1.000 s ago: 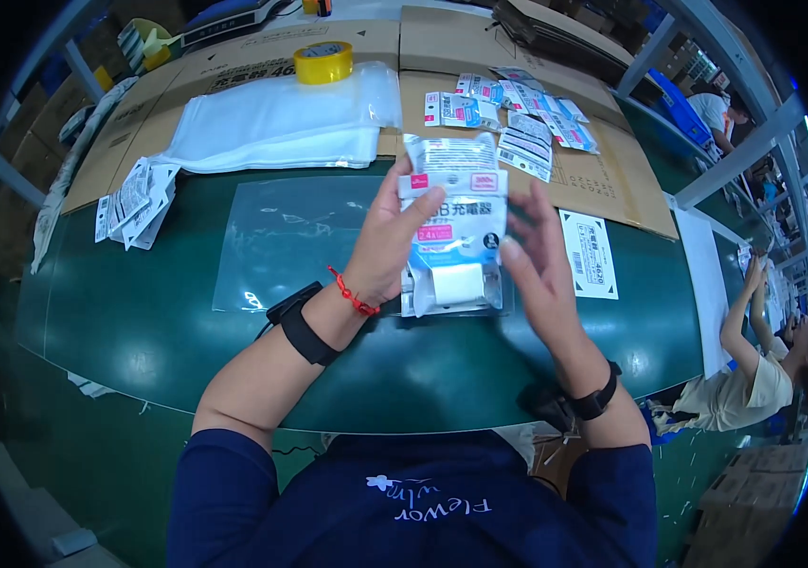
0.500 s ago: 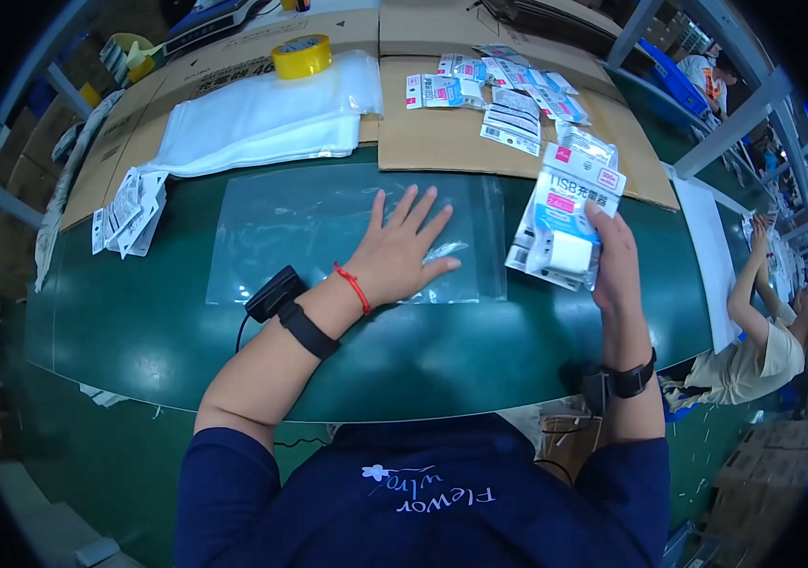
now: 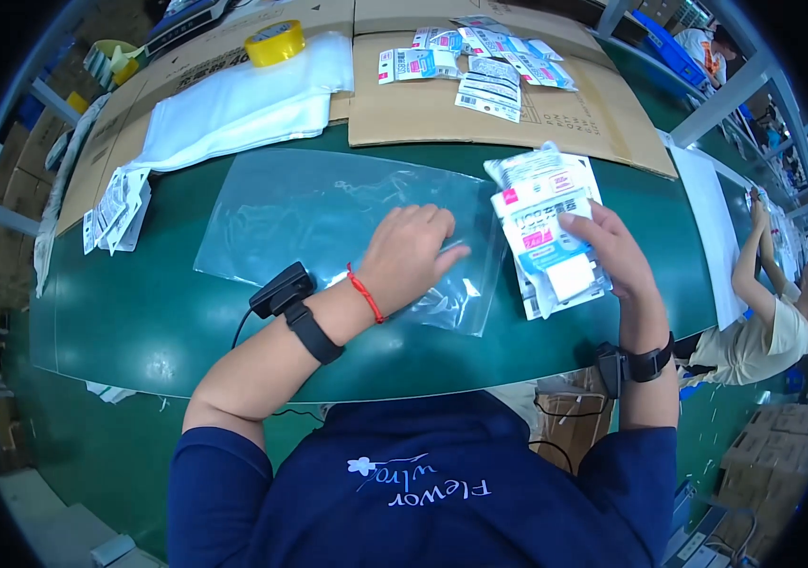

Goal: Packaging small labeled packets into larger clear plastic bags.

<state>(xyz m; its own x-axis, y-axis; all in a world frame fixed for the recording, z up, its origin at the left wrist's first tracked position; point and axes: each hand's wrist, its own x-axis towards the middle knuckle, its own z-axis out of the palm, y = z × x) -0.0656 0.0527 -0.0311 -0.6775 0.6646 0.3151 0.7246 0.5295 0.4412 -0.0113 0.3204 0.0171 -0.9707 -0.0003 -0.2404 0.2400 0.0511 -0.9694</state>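
Note:
My left hand (image 3: 411, 254) rests on a clear plastic bag (image 3: 314, 204) lying on the green table. Its fingers are bent, with the tips partly hidden, and the thumb stands apart; nothing shows between thumb and fingers. To the right, my right hand (image 3: 615, 251) grips a small stack of charger packs (image 3: 551, 227), white and blue with a pink label, thumb on top and fingers out of sight beneath. A white block shows through the top pack's clear front. The stack is just beside the bag's right end.
More charger packs (image 3: 489, 85) lie on a cardboard sheet (image 3: 612, 123) at the back. White plastic sleeves (image 3: 233, 118) carry a yellow tape roll (image 3: 274, 44). White printed cards (image 3: 120, 208) sit at the table's left. A co-worker (image 3: 764, 312) is at the far right.
My left fingers have gone from spread flat to bent. The bag has turned, its right end nearer me. The charger packs in my right hand have shifted slightly nearer me and tilted left.

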